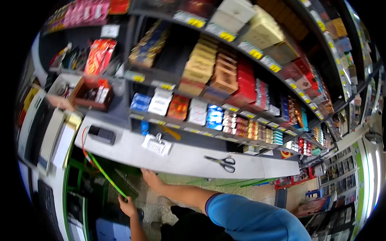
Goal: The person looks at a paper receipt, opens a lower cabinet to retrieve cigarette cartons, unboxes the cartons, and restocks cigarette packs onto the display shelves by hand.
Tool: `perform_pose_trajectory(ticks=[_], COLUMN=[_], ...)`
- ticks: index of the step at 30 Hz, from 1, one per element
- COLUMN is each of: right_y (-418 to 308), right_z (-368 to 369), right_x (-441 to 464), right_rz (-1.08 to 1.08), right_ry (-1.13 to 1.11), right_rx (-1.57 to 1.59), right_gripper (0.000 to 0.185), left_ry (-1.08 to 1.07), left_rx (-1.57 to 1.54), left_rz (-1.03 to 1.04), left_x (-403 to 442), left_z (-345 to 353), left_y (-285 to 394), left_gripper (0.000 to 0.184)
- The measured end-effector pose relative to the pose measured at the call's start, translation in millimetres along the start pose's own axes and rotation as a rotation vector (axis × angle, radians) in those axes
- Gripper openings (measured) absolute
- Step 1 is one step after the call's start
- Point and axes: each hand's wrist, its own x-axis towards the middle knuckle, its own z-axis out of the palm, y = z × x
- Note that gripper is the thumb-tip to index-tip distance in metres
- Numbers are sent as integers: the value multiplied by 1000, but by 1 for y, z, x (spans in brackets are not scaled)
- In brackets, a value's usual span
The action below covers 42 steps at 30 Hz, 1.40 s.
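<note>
My left hand (128, 206) is low in the view, its fingers closed on the near end of a thin, bright green strip (106, 174). The strip slants up to the left, with a reddish stretch near its far end, close to a thin red cord (83, 138). Whether it is a loose stick or the edge of a panel, I cannot tell. My right hand (152, 179) reaches from the right to the front edge of the white counter (189, 168). Its fingertips are at that edge and partly hidden, and nothing shows in its palm.
On the counter lie black scissors (226, 162), a clipped stack of papers (157, 145) and a dark box-shaped device (101, 135). Shelves above hold rows of packs, including a blue pack (215, 117). A brown open box (93, 94) stands left. A blue object (112, 229) is below.
</note>
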Motion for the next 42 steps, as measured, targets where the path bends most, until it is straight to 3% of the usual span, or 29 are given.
perform_pose_trajectory(ticks=[2,3,5,6,7,8,9,12,14,19,22,23,25,26,29,33,35,37,39,42], right_y=[-12,-14,-15,-2,-10,-3,-6,-13,-16,-15,-20,-20,-27,-31,-40,-47,-58,-67,-73,-76], right_z=[-1,-1,-10,-33,-22,-39,-44,-37,-29,-18,-19,-14,-5,-3,4,13,19,30,45,61], right_x=[12,14,19,12,2,2,-3,-24,-31,26,54,55,61,61,73,126,157,194,226,274], right_rz=[223,178,290,209,219,329,320,141,-201,-400,-265,-251,-242,-255,-232,-213,-109,-72,-52,211], right_ry=[91,-99,-150,-87,-122,-491,-647,-590,-163,131,-300,-310,-585,-580,-496,-473,-305,-277,129,167], right_rx=[196,578,984,1067,1053,1008,883,793,548,153,150,143,120,104,73,90,269,313,206,384], right_gripper=[31,24,13,17,34,54,59,56,50,40,24,20,17,17,20,39,38,46,53,61], left_ry=[13,-13,1,-4,26,-3,9,91,107,129,157,160,171,168,168,173,181,186,168,185], left_rx=[26,56,170,219,236,294,306,372,364,303,261,240,218,186,141,103,86,22,3,-43], left_rz=[49,17,-106,-120,-20,-31,-25,90,87,128,130,147,121,124,123,162,155,168,153,179], left_x=[-3,-6,-11,-7,-4,2,6,14,17,26,32,34,39,41,49,54,55,55,56,57], left_z=[-22,-38,-62,-67,-69,-73,-75,-94,-105,-132,-141,-143,-147,-149,-157,-164,-166,-165,-165,-162], left_y=[-15,-4,-5,-14,-22,-21,-29,-38,-46,-56,-67,-70,-77,-80,-86,-90,-89,-89,-88,-90], left_gripper=[42,44,43,42,41,39,38,37,36,34,32,31,31,32,33,32,32,31,30,30])
